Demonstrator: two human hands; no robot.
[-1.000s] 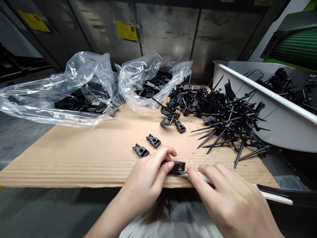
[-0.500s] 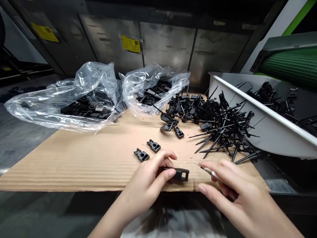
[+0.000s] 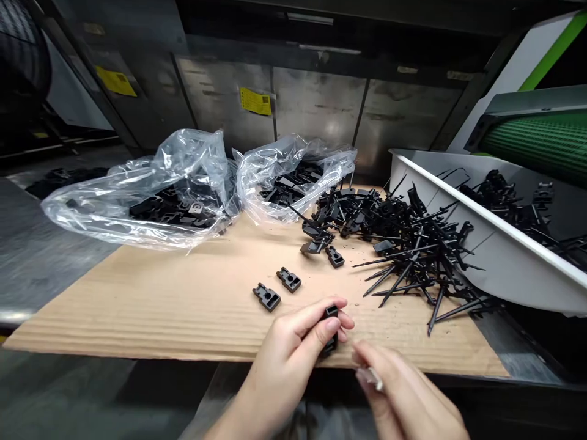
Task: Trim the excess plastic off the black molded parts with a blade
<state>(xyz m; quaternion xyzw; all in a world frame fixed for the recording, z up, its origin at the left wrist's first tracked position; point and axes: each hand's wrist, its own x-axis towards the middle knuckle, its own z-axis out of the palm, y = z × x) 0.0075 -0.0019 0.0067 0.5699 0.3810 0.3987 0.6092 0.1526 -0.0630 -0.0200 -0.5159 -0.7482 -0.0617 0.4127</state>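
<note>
Left hand clamps the black part: brace it! Right hand clasps a pale tool, perhaps bladed: angle it clear.

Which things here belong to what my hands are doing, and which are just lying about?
Likely part of the job:
black part in the left hand
pale tool in the right hand, mostly hidden
loose black parts and black heap on the cardboard
plastic bags and gray bin, with black pieces inside

Likely just there:
yellow labels on the metal panels
green mesh roll
</note>
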